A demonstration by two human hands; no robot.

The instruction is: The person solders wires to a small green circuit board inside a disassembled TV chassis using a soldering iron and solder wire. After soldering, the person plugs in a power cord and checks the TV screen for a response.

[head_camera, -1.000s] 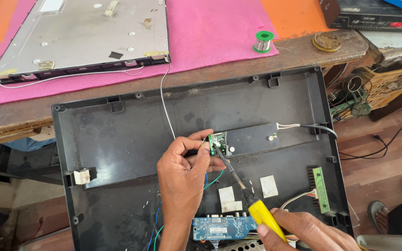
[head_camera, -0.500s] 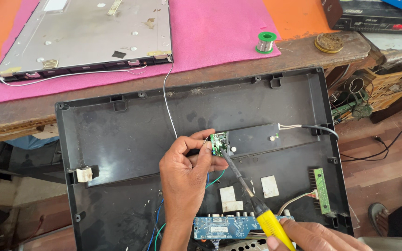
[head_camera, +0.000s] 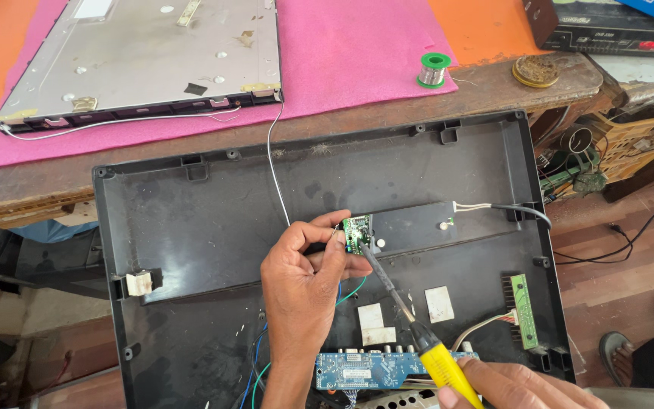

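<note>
The left hand (head_camera: 304, 291) is pinching a small green circuit board (head_camera: 357, 232) steady above the black plastic monitor back cover (head_camera: 191, 227), while the right hand (head_camera: 516, 386) is gripping a yellow-handled soldering iron (head_camera: 418, 337), its tip touching that board.

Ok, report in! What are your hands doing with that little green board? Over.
Left hand pinching small green circuit board. Right hand gripping yellow-handled soldering iron, tip at the board. Black monitor back cover underneath. Nothing blocking.
</note>
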